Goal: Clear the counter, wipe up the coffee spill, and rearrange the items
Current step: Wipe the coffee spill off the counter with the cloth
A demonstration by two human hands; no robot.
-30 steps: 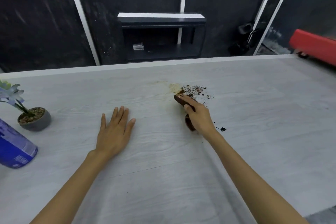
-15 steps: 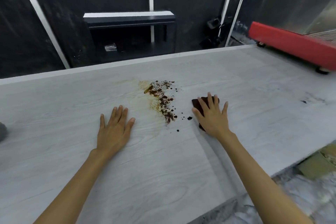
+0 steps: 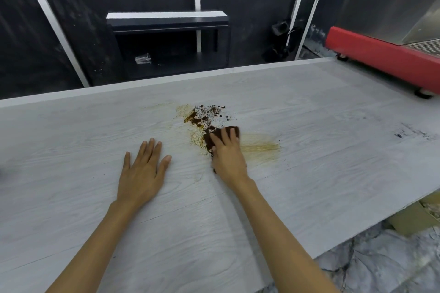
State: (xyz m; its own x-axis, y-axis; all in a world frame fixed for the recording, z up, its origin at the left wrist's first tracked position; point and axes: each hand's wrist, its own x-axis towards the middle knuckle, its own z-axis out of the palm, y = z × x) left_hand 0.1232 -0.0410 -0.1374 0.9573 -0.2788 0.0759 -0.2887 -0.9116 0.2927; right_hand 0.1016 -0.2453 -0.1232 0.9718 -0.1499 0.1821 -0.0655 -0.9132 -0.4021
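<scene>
At the near edge of the coffee spill (image 3: pixel 202 119), a brown cloth (image 3: pixel 232 129) is pressed under straight fingers of the right hand (image 3: pixel 228 157); the left hand (image 3: pixel 142 171) is splayed left of it. The spill may be smeared wider by the soiled cloth.

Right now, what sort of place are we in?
Probably a café or drinks stall: long wood-grain counter, red-based display case at its right end, coffee spill with grounds, plastic cup lying on the shelf behind.

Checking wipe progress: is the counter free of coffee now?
No, dark coffee grounds and a tan smear lie on the counter around the cloth under the right hand.
</scene>
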